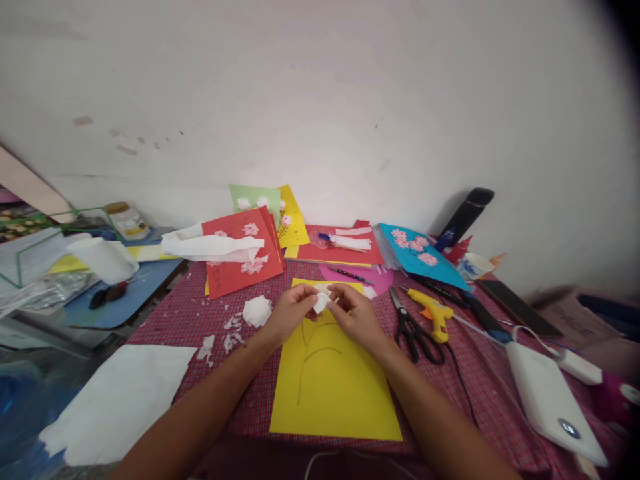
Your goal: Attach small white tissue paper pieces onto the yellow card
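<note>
Between the fingertips of both hands is a small piece of white tissue paper [322, 303]. My left hand [296, 308] pinches its left side, and my right hand [356, 313] pinches its right. Both hands are over the upper part of a yellow paper sheet [335, 393], which bears a few curved dark lines like a branch drawing. To the left of my left hand lies a small stack of white tissue pieces [257, 311], with torn white scraps [233, 333] beside it. Scissors [414, 333] with black handles and a yellow glue gun [434, 312] lie right of the sheet.
Red cards with pink-white tissue flowers [273, 263] lean at the back left; a blue flower card [425, 253] is at the back right. A large white sheet [120, 400] hangs over the table's left edge. A white power bank [553, 400] lies at the right.
</note>
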A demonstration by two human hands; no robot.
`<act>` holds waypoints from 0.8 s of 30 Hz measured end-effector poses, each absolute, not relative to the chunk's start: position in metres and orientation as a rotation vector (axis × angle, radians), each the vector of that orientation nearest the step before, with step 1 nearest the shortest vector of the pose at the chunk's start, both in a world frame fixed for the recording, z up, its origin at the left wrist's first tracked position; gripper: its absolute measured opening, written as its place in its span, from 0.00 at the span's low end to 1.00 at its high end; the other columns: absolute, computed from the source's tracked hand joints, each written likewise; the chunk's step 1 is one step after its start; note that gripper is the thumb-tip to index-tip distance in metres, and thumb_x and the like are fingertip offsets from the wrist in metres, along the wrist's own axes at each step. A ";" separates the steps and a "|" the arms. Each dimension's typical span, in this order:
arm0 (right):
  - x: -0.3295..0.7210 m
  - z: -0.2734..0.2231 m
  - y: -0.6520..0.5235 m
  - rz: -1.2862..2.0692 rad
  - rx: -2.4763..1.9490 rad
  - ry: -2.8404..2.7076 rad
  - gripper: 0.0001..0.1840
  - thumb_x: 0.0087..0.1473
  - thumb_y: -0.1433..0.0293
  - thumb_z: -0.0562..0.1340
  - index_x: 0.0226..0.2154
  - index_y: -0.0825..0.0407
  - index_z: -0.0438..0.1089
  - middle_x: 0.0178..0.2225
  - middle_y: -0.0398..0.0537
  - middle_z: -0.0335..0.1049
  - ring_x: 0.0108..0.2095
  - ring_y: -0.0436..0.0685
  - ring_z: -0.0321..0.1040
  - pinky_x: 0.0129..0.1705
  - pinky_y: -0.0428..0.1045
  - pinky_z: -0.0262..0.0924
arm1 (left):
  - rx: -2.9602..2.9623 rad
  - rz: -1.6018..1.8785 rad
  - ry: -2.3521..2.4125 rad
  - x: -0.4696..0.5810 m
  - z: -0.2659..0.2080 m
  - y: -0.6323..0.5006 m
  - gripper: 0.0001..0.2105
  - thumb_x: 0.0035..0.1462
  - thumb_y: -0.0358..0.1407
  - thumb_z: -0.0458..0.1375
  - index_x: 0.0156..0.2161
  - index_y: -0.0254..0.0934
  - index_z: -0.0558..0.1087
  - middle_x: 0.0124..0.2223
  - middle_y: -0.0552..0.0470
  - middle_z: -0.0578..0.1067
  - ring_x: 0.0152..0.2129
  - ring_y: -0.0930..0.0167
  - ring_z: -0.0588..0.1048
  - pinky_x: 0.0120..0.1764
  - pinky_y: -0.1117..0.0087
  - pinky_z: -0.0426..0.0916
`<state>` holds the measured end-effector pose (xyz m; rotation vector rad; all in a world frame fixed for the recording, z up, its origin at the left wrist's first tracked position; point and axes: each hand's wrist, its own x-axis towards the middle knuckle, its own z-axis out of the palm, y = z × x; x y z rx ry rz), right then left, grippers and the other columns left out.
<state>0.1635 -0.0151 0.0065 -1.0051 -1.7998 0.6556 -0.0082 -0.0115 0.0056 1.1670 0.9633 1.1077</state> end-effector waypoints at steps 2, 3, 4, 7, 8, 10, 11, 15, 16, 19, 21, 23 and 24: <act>0.162 0.006 -0.014 0.776 -1.066 -1.753 0.07 0.53 0.69 0.59 0.36 0.53 0.68 0.27 0.43 0.66 0.24 0.49 0.60 0.25 0.44 0.57 | 1.173 1.105 0.934 -0.008 0.005 -0.012 0.12 0.51 0.40 0.60 0.37 0.33 0.71 0.32 0.52 0.74 0.21 0.76 0.71 0.27 0.73 0.67; 0.162 0.006 -0.014 0.808 -1.089 -1.746 0.05 0.53 0.68 0.59 0.31 0.53 0.68 0.25 0.42 0.65 0.23 0.49 0.59 0.24 0.44 0.56 | 1.187 1.100 0.918 -0.009 0.005 -0.012 0.12 0.51 0.40 0.60 0.37 0.33 0.71 0.32 0.52 0.74 0.22 0.76 0.71 0.27 0.73 0.67; 0.161 0.005 -0.013 0.821 -1.112 -1.744 0.07 0.53 0.67 0.59 0.27 0.53 0.66 0.23 0.41 0.64 0.23 0.49 0.59 0.24 0.44 0.55 | 1.211 1.095 0.909 -0.009 0.004 -0.012 0.12 0.51 0.40 0.60 0.38 0.34 0.71 0.32 0.52 0.73 0.23 0.76 0.71 0.28 0.73 0.67; 0.160 0.005 -0.014 0.784 -1.148 -1.758 0.10 0.53 0.67 0.58 0.23 0.52 0.64 0.21 0.41 0.62 0.22 0.49 0.57 0.23 0.44 0.52 | 1.320 1.101 0.930 -0.008 0.003 -0.012 0.12 0.50 0.40 0.61 0.37 0.34 0.72 0.32 0.52 0.73 0.25 0.75 0.71 0.30 0.74 0.66; 0.160 0.005 -0.014 0.753 -1.150 -1.774 0.09 0.53 0.67 0.58 0.23 0.52 0.64 0.21 0.41 0.62 0.22 0.49 0.57 0.23 0.44 0.52 | 1.354 1.109 0.952 -0.008 0.003 -0.012 0.11 0.50 0.40 0.62 0.36 0.34 0.73 0.31 0.52 0.73 0.26 0.76 0.70 0.30 0.75 0.66; 0.159 0.005 -0.016 0.658 -1.151 -1.822 0.08 0.53 0.69 0.58 0.24 0.52 0.65 0.22 0.41 0.62 0.22 0.50 0.57 0.24 0.45 0.52 | 1.391 1.123 0.990 -0.008 0.003 -0.012 0.11 0.50 0.40 0.62 0.33 0.33 0.73 0.29 0.53 0.73 0.25 0.76 0.69 0.30 0.76 0.65; 0.159 0.006 -0.017 0.601 -1.143 -1.855 0.07 0.54 0.70 0.58 0.25 0.52 0.66 0.22 0.42 0.63 0.23 0.50 0.58 0.25 0.45 0.53 | 1.387 1.124 0.996 -0.008 0.003 -0.012 0.11 0.50 0.41 0.61 0.32 0.33 0.73 0.28 0.54 0.72 0.25 0.76 0.69 0.30 0.76 0.64; 0.160 0.005 -0.019 0.375 -1.042 -1.972 0.05 0.55 0.72 0.57 0.31 0.51 0.69 0.28 0.47 0.68 0.30 0.54 0.63 0.33 0.48 0.57 | 1.203 1.064 0.913 -0.010 0.003 -0.011 0.12 0.50 0.41 0.61 0.31 0.32 0.73 0.28 0.53 0.72 0.24 0.76 0.70 0.29 0.75 0.65; 0.161 0.005 -0.018 0.337 -1.013 -1.988 0.06 0.55 0.73 0.56 0.33 0.51 0.69 0.29 0.48 0.68 0.32 0.55 0.64 0.34 0.49 0.58 | 1.137 1.043 0.882 -0.011 0.002 -0.011 0.12 0.50 0.41 0.61 0.31 0.32 0.73 0.28 0.52 0.72 0.23 0.76 0.70 0.28 0.74 0.65; 0.162 0.003 -0.017 0.270 -0.967 -1.991 0.07 0.56 0.73 0.56 0.36 0.51 0.69 0.32 0.50 0.70 0.35 0.56 0.66 0.37 0.50 0.59 | 1.035 1.004 0.837 -0.012 0.000 -0.010 0.12 0.51 0.41 0.61 0.31 0.31 0.71 0.27 0.52 0.72 0.21 0.76 0.70 0.27 0.73 0.65; 0.162 0.002 -0.017 0.249 -0.972 -1.966 0.07 0.56 0.73 0.56 0.37 0.51 0.69 0.32 0.50 0.70 0.35 0.56 0.66 0.37 0.50 0.60 | 1.088 1.019 0.859 -0.011 -0.001 -0.009 0.12 0.51 0.41 0.60 0.32 0.31 0.71 0.26 0.53 0.71 0.20 0.76 0.70 0.26 0.74 0.64; 0.162 0.003 -0.017 0.243 -0.980 -1.944 0.08 0.55 0.74 0.56 0.36 0.51 0.69 0.32 0.50 0.70 0.34 0.56 0.67 0.37 0.50 0.60 | 1.190 1.061 0.903 -0.008 -0.001 -0.010 0.11 0.50 0.40 0.60 0.34 0.32 0.71 0.26 0.54 0.71 0.20 0.77 0.70 0.26 0.75 0.64; 0.162 0.003 -0.017 0.245 -0.978 -1.937 0.08 0.55 0.74 0.56 0.36 0.50 0.70 0.32 0.49 0.70 0.34 0.56 0.67 0.36 0.50 0.60 | 1.238 1.086 0.926 -0.007 -0.001 -0.010 0.11 0.50 0.39 0.61 0.35 0.32 0.70 0.26 0.54 0.71 0.20 0.77 0.70 0.26 0.75 0.64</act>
